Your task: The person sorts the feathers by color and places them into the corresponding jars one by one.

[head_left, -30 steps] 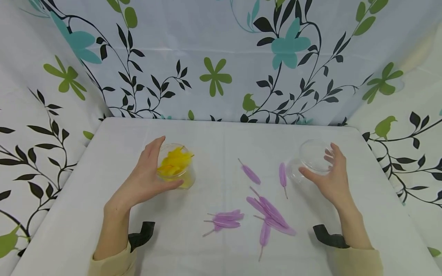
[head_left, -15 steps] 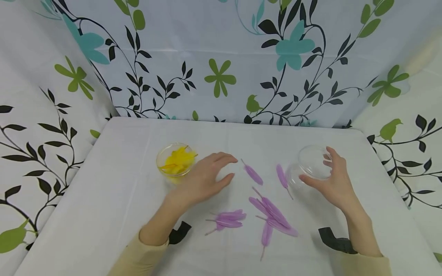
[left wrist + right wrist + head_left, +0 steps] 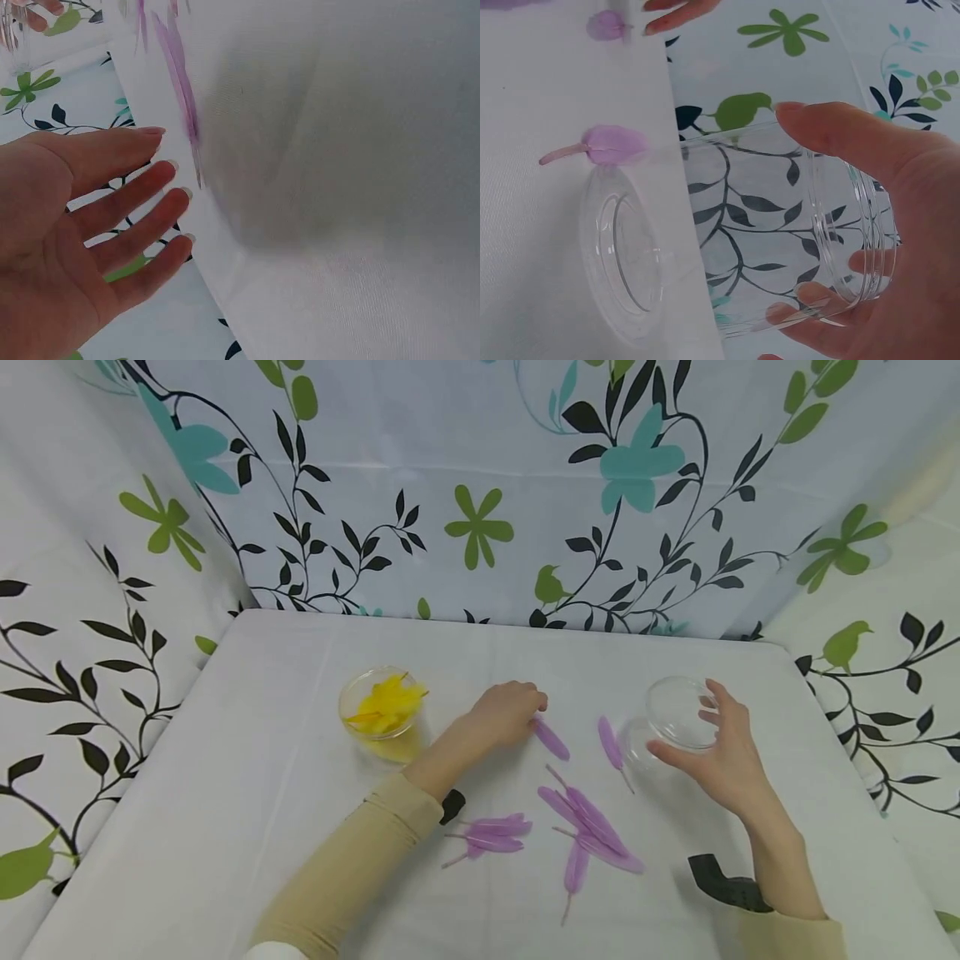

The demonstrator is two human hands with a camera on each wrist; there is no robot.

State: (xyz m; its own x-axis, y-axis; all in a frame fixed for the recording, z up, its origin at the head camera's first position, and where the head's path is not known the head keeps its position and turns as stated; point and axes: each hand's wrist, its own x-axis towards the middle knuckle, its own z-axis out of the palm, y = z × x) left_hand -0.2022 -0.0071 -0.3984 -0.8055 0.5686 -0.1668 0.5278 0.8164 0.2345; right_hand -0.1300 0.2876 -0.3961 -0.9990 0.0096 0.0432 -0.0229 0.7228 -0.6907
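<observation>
My left hand (image 3: 510, 712) reaches over the table's middle, its fingertips at the quill end of a single purple feather (image 3: 553, 740). In the left wrist view the thumb and fingers (image 3: 146, 217) are apart beside a feather's quill (image 3: 199, 169), with no pinch on it visible. On the right, my right hand (image 3: 716, 756) holds a clear jar (image 3: 678, 714) near its threaded rim; thumb and fingers curve round opposite sides. The jar (image 3: 750, 232) contains nothing visible. Another purple feather (image 3: 611, 743) lies just left of it.
A second clear jar (image 3: 397, 750) with yellow feathers (image 3: 386, 703) stands at left. Nearer the person lie two clusters of purple feathers, a smaller one (image 3: 495, 835) and a larger one (image 3: 592, 827). Patterned curtains (image 3: 360, 435) surround the white table (image 3: 225, 760).
My left hand has let go of the yellow-feather jar and moved right to the single purple feather. The right hand keeps holding the clear jar; the view has shifted slightly.
</observation>
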